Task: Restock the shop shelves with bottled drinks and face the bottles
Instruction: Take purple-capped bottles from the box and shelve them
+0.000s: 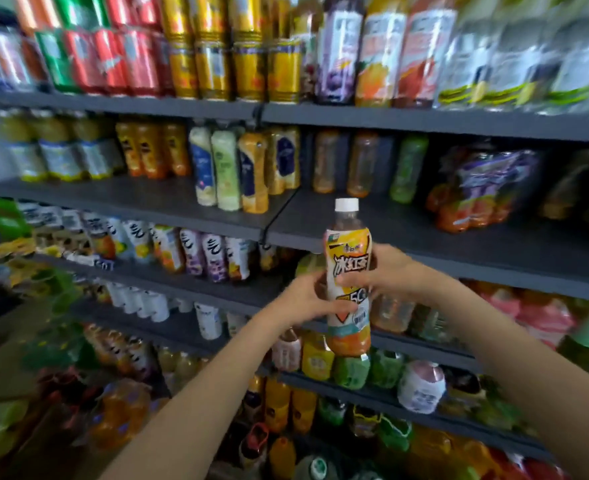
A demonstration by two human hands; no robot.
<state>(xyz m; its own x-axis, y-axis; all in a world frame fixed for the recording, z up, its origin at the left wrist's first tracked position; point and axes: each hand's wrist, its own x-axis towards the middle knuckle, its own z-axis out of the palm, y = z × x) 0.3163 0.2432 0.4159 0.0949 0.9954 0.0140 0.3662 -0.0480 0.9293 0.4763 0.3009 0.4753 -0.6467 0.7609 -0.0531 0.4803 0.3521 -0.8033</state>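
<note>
While both hands grip bottle, shelf edge near

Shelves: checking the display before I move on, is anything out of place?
A shrink-wrapped multipack of orange bottles lies tilted on the grey metal shelf, still unopened, while the neighbouring bottles stand singly.

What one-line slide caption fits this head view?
Both hands, left hand and right hand, hold an upright iced tea bottle before stocked shelves.
</note>
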